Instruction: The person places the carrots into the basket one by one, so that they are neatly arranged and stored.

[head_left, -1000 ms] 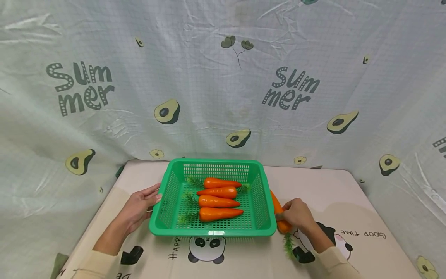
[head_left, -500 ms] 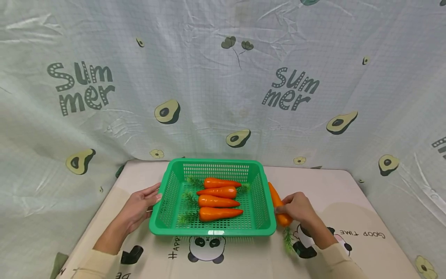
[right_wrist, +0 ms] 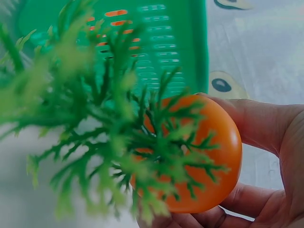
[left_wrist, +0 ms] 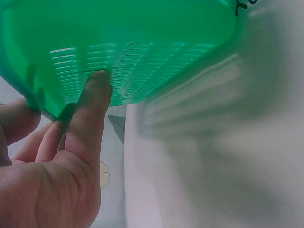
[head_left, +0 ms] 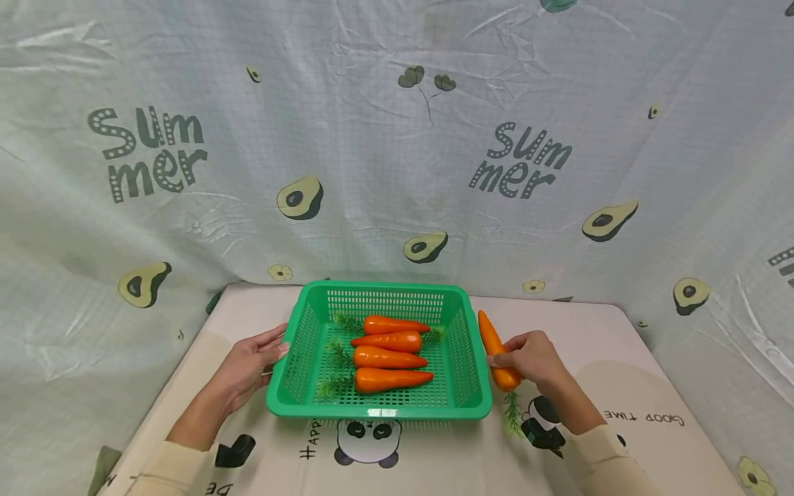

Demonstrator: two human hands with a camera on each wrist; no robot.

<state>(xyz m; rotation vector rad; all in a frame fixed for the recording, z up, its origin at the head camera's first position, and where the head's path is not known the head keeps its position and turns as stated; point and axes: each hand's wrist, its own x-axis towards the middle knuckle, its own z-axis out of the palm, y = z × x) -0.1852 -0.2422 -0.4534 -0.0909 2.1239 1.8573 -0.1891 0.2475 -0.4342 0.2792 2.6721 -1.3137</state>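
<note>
A green plastic basket [head_left: 380, 413] stands at the middle of the table with several orange carrots [head_left: 392, 381] lying inside, their leafy tops spread on its mesh floor. My left hand [head_left: 251, 365] holds the basket's left side, thumb at the rim; in the left wrist view a finger [left_wrist: 92, 102] lies against the slotted wall [left_wrist: 156, 61]. Just outside the basket's right side, my right hand [head_left: 536, 362] grips another carrot [head_left: 490, 336] between thumb and fingers. Its tip points away and its green leaves [head_left: 512, 413] hang toward me. The right wrist view shows its rounded top end [right_wrist: 218, 152] close up.
The pale tablecloth [head_left: 446, 461] carries printed pandas and lettering. Behind and beside the table hangs a light curtain [head_left: 372, 138] printed with avocados and words.
My right hand has moved away from me along the basket's right side with the carrot, whose tip now shows beyond the rim. The left hand and basket stay in place.
</note>
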